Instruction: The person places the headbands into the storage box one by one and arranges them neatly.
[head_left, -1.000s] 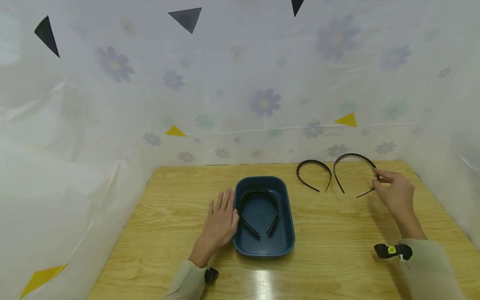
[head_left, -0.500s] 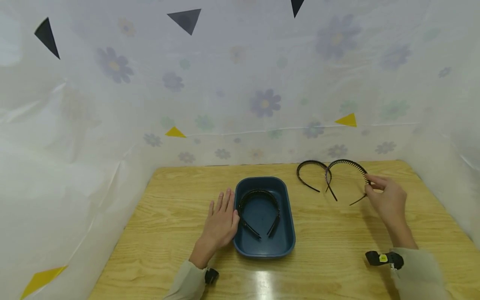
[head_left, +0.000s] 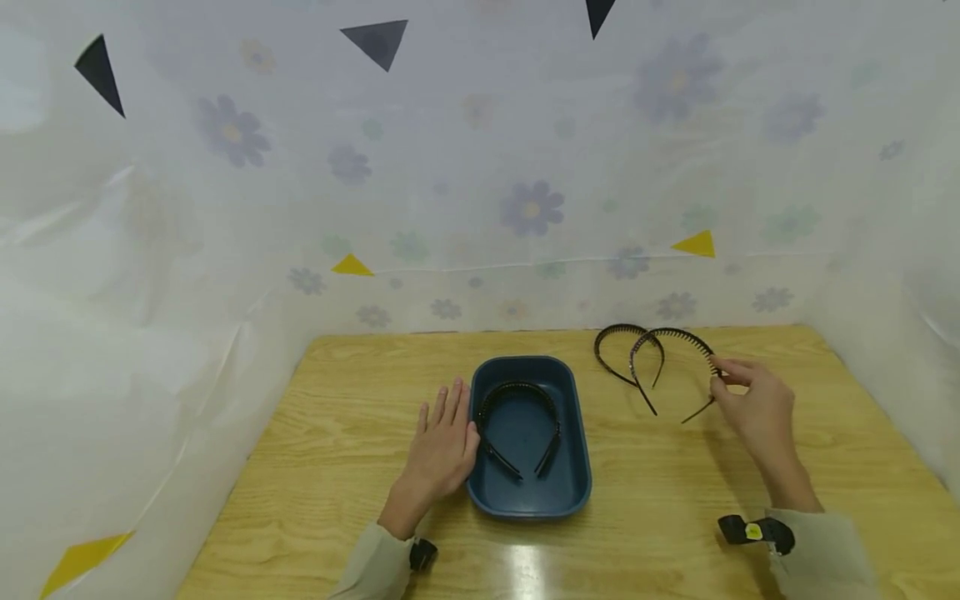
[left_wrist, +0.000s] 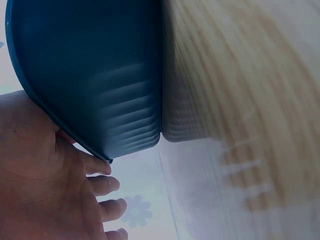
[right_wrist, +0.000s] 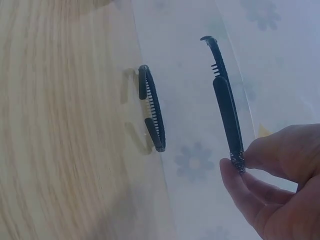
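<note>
A dark blue rectangular tub stands on the table, with black toothed headbands lying inside, seemingly stacked. My left hand lies straight-fingered against the tub's left side; in the left wrist view the fingers reach past its rim. Between thumb and fingers, my right hand pinches one side of a black toothed headband, held above the table with its ends pointing down toward me. Behind it, another black headband rests on the table; the right wrist view shows the two apart.
The wood-grain table ends at a pale flower-printed sheet at the back, with similar sheeting at both sides. Yellow and black triangles are stuck on the sheet.
My right hand has moved left and toward me with the pinched headband, which now overlaps the lying headband in the head view. The left hand and tub have stayed put.
</note>
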